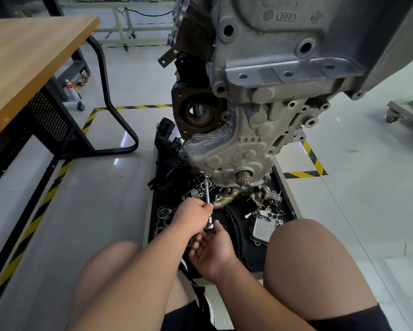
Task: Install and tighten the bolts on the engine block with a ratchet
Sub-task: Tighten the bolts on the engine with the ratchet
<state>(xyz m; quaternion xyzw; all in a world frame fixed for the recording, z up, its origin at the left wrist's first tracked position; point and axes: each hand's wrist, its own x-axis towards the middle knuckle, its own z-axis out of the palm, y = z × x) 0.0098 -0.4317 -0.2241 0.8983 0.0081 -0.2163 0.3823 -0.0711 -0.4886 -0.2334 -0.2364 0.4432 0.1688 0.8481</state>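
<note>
A grey engine block (267,96) hangs upright over a black tray. A slim chrome ratchet with an extension bar (207,192) runs up from my hands to a bolt (206,179) at the lower left edge of the ribbed engine cover (234,151). My left hand (193,215) is closed around the bar's middle. My right hand (212,252) sits just below, fingers curled at the ratchet head (209,226); the ratchet's handle is hidden by my hands.
The black tray (284,206) under the engine holds several loose metal parts, a cooler plate (264,226) and a black intake piece (169,154). A wooden desk (24,68) on black legs stands at the left. Yellow-black tape marks the tiled floor. My bare knees frame the bottom.
</note>
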